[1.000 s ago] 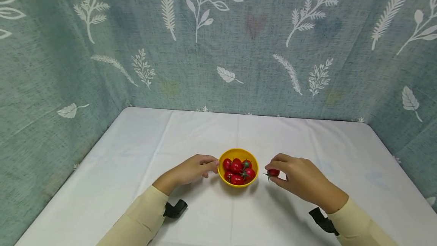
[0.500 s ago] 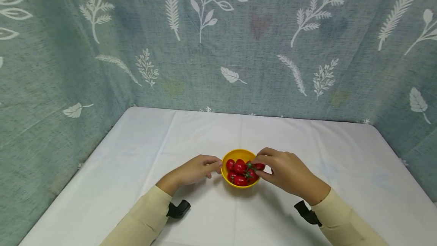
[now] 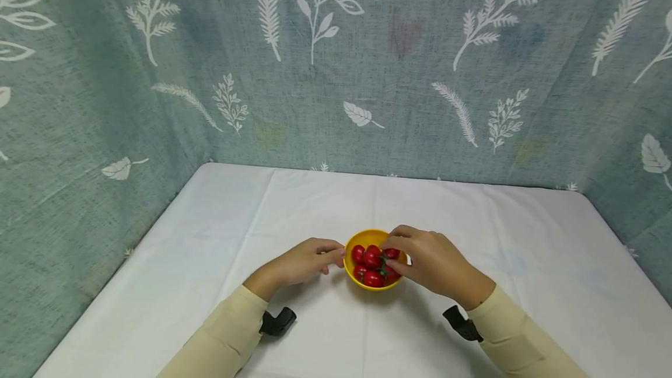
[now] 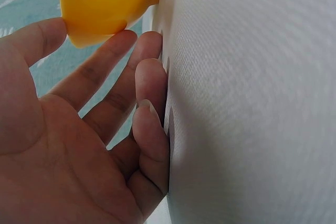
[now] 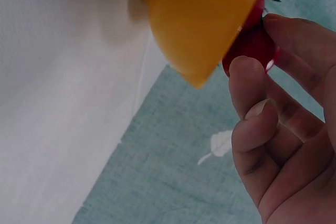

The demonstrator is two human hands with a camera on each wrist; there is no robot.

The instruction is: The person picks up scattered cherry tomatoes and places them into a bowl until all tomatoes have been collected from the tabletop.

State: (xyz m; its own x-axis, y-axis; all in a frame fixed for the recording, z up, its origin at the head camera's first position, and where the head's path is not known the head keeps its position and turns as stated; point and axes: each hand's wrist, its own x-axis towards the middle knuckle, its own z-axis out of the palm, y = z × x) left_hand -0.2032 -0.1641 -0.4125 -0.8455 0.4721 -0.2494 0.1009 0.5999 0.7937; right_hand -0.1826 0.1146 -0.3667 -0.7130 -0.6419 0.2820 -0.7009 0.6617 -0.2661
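Observation:
A yellow bowl (image 3: pixel 375 289) stands on the white table with several red cherry tomatoes (image 3: pixel 373 257) in it, some with green stems. My left hand (image 3: pixel 299 261) is at the bowl's left side. In the left wrist view its thumb touches the bowl's rim and the index fingertip meets the outer wall, the fingers fairly straight. Over the right part of the bowl, my right hand (image 3: pixel 436 261) pinches a cherry tomato (image 5: pixel 252 51) between thumb and fingers, at the rim in the right wrist view. Its fingers partly hide the tomatoes beneath.
White cloth covers the table (image 3: pixel 315 203). Blue-green curtains (image 3: pixel 325 139) with white leaf prints hang behind it and at the sides. A black wrist strap piece (image 3: pixel 278 321) sticks out by the left sleeve, another strap piece (image 3: pixel 462 324) by the right.
My right hand has moved left with the cherry tomato, from beside the bowl to over its right part. The left hand has stayed at the bowl's left side. The head view has shifted slightly.

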